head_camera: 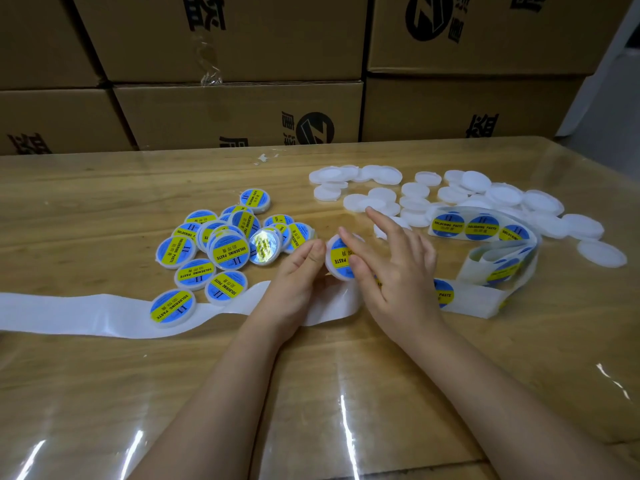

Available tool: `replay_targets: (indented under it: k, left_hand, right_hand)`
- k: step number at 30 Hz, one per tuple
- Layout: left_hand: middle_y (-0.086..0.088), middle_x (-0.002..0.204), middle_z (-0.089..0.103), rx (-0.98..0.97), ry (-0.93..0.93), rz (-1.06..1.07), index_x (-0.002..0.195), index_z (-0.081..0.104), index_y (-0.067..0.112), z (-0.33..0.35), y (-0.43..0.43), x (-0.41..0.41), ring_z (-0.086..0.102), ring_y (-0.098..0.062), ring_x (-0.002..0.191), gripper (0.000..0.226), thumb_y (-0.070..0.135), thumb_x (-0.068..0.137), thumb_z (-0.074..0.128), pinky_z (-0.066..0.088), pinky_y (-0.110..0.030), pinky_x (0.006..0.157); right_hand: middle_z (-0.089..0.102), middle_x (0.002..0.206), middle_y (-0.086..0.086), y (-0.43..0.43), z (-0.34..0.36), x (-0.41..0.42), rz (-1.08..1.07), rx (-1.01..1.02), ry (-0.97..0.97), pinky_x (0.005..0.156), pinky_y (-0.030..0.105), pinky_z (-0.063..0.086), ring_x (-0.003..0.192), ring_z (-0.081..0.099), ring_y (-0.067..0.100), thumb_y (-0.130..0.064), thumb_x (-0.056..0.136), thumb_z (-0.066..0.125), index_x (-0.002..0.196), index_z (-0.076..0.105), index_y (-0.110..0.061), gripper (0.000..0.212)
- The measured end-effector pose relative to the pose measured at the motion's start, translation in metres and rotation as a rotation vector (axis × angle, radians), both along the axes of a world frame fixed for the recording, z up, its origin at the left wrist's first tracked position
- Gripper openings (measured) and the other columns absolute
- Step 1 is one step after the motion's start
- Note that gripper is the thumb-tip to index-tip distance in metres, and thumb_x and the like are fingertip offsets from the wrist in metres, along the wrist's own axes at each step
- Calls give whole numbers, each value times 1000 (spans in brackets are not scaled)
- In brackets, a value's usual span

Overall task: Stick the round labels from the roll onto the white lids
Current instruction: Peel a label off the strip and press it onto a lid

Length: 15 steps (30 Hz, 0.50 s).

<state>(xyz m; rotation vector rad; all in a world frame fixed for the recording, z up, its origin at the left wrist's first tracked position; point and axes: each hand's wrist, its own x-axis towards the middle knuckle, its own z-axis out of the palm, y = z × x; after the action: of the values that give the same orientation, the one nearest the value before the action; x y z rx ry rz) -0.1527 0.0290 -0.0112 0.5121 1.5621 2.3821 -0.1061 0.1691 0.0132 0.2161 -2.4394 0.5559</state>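
The lid (336, 274) in work is held tilted near the middle of the worktop (104, 375), between the labelled pile (221, 247) and the label roll (485, 237). The left hand (298, 282) pinches its rim, and the right hand (391, 268) lays straight fingers on the label (338, 258). To do this step well, rub from the centre outward, chase out any bubbles and keep the rim braced.

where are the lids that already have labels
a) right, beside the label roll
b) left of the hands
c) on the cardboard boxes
b: the labelled lids lie piled left of the left hand, which holds one more lid; the plain lids and label roll sit to the right.
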Motion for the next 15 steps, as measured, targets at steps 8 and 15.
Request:
replay_targets:
  k: [8, 15]
  left_hand:
    - [-4, 86, 68, -1, -19, 38, 82, 66, 22, 0, -2, -2, 65, -15, 86, 24, 38, 91, 51, 53, -30, 83]
    - [-5, 99, 71, 132, -38, 153, 104, 61, 9, 6, -9, -6, 68, -16, 95, 30, 31, 96, 42, 54, -28, 81]
  right_hand:
    - [42, 145, 3, -3, -1, 2, 99, 77, -8, 108, 55, 22, 126, 45, 24, -41, 96, 33, 126, 58, -41, 39]
    - [45, 143, 2, -1, 0, 3, 139, 73, 60, 110, 57, 18, 125, 46, 24, -38, 92, 41, 115, 67, -42, 34]
